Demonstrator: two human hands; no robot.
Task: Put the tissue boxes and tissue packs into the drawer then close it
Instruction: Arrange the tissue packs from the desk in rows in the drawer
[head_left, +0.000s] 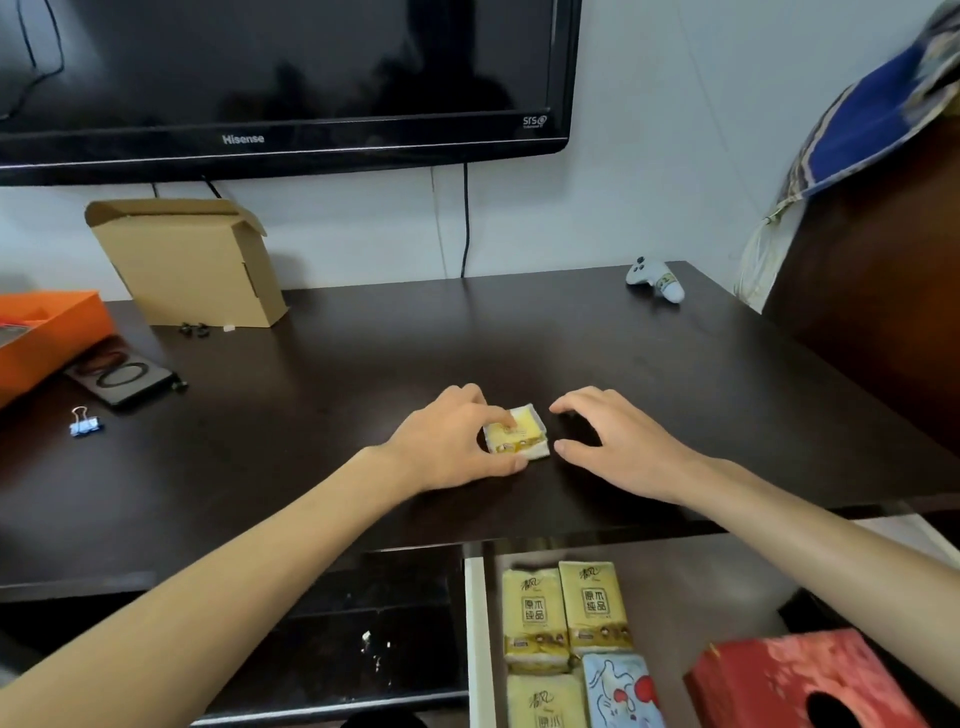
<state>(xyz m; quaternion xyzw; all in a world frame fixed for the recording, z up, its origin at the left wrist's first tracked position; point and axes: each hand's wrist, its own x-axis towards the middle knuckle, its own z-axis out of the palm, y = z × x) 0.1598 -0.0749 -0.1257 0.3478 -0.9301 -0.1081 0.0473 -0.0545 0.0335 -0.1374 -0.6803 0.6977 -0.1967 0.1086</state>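
A small yellow tissue pack (522, 434) lies on the dark table top near its front edge. My left hand (451, 441) is closed around the pack's left side, thumb below it and a finger on top. Just right of the pack, my right hand (613, 441) hovers with fingers spread and holds nothing. Below the table edge the drawer (475, 623) stands pulled out. Inside it lie two yellow tissue packs (566, 613) side by side, a third yellow pack (545, 701), a light blue pack (621, 691) and a red tissue box (795, 680).
On the dark table (571, 338) stand a cardboard box (192, 260) at the back left, an orange box (47, 332), a black device (124, 376), a binder clip (83, 422) and a white controller (655, 279). A TV (280, 78) hangs above. A wooden headboard with bedding (883, 234) borders the right.
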